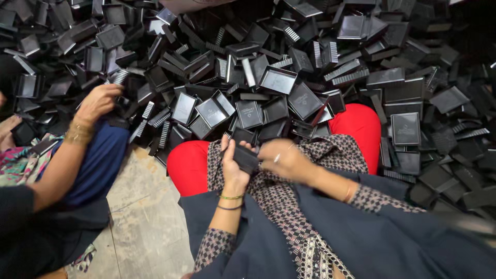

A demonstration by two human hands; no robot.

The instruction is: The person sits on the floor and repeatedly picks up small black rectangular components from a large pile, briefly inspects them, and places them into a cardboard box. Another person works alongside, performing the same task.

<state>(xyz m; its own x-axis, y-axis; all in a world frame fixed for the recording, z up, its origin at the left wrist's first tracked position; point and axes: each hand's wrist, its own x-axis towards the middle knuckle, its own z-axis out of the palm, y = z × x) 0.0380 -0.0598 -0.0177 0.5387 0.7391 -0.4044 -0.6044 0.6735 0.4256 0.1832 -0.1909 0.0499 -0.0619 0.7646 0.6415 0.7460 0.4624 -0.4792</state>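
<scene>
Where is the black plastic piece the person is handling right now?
In the head view, the black piece sits just left of centre, held in the left hand over the lap, the right hand touching its right end.

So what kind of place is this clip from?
Probably a small workshop floor: a huge heap of black rectangular plastic tray parts, a bare concrete floor, and a co-worker's hand reaching into the heap.

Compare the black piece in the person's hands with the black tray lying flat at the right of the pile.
The held piece sits over the lap, gripped by the left hand with the right hand at its edge; the tray lies loose on the pile, untouched. The held piece is tilted and partly hidden by fingers; the tray lies flat, its framed face showing fully. Both are black, rectangular plastic parts.
</scene>
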